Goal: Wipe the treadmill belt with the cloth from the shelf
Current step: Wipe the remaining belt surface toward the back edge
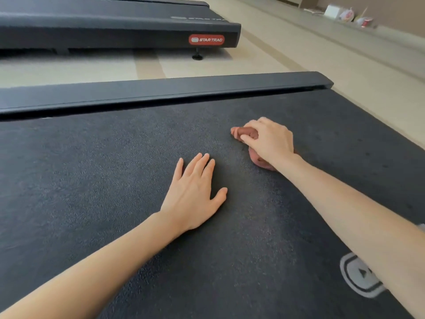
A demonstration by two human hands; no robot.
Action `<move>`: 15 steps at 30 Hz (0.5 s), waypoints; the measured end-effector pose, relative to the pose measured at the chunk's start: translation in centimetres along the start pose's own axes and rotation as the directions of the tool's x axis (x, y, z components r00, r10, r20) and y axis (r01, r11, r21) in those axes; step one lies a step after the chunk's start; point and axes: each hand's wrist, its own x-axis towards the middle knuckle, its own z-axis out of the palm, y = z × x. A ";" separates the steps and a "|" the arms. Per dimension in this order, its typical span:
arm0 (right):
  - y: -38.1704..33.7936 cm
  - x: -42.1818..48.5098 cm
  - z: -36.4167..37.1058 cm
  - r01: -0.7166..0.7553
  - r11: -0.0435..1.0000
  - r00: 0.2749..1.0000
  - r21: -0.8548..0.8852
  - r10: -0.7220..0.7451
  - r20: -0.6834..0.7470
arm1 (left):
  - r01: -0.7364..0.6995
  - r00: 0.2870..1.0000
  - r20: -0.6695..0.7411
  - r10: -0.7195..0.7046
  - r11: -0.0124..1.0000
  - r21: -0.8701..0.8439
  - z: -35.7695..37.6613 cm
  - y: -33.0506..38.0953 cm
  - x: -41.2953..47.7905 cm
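Note:
The black textured treadmill belt (103,180) fills most of the view. My right hand (269,139) grips a bunched reddish-brown cloth (245,132) and holds it down on the belt right of centre. Part of the cloth also shows under my wrist. My left hand (195,196) lies flat on the belt with straight fingers, a short way left of and nearer than the cloth.
A black side rail (161,90) borders the belt's far side. A second treadmill (115,26) with a red logo stands beyond it on the pale floor. Bags and a box (349,14) lie by the far wall. A grey logo (358,275) marks the belt at lower right.

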 end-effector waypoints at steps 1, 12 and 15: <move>0.0 0.6 0.1 -0.023 1.000 1.000 -0.008 0.023 0.004 | -0.004 1.000 -0.004 0.004 1.000 -0.003 0.0 0.0 0.0; -2.7 -11.9 -2.3 0.385 0.923 0.914 0.007 -0.380 -0.139 | -0.013 0.998 -0.066 0.011 1.000 -0.028 -0.2 0.3 -0.4; -2.2 -12.6 -2.5 0.347 0.938 0.928 0.009 -0.342 -0.150 | -0.035 0.999 -0.013 0.035 0.999 0.015 -0.2 0.3 -0.8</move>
